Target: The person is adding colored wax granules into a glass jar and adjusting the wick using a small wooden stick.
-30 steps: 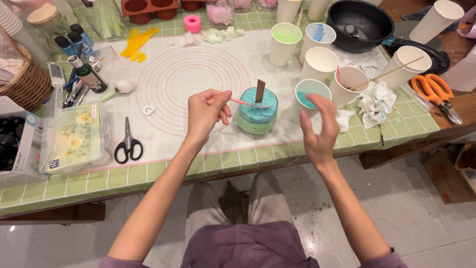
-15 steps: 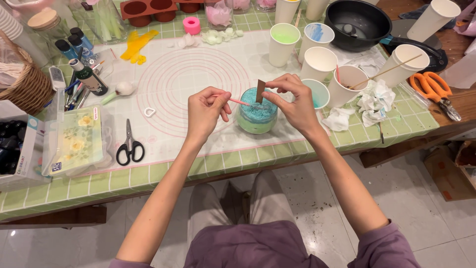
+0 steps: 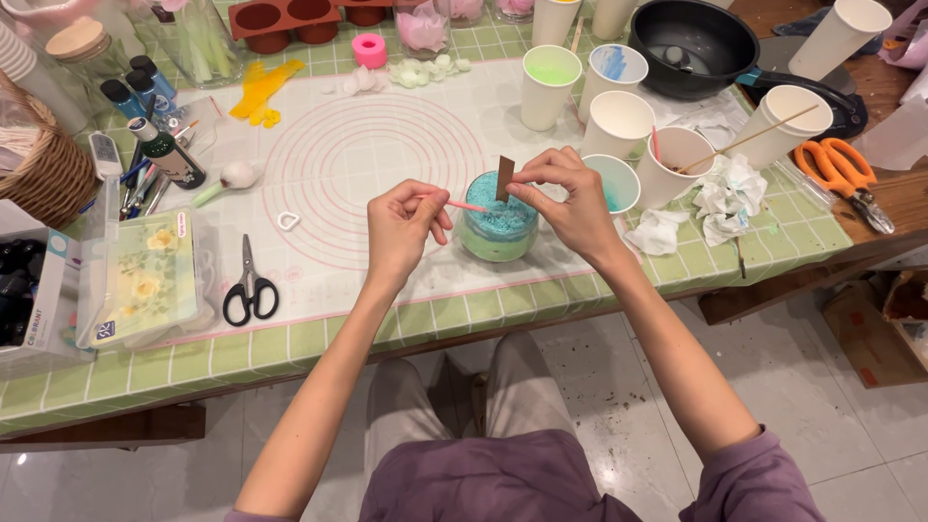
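Biggest worry first: the round glass jar filled with crumbly blue stuff over a green layer (image 3: 499, 230) sits on the white silicone mat with pink ring markings (image 3: 372, 159), and nothing is bracing it. Both hands are busy up top, so a sideways shove could probably slide or tip it. The right hand (image 3: 565, 198) has its fingertips pinched tight on the flat brown wooden wick strip (image 3: 504, 179), which stands upright in the blue surface. Lean on it and I'd guess it goes crooked. The left hand (image 3: 404, 227) pinches a thin pink stick (image 3: 467, 206), tip at the jar's rim, which could flick crumbs out.

Crowding is the other issue. A white paper cup of teal liquid (image 3: 615, 184) sits just beside the right wrist, more cups behind it, so a careless elbow means a spill. Crumpled white tissues (image 3: 720, 198) lie near, black-handled scissors (image 3: 249, 285) well off to the left.
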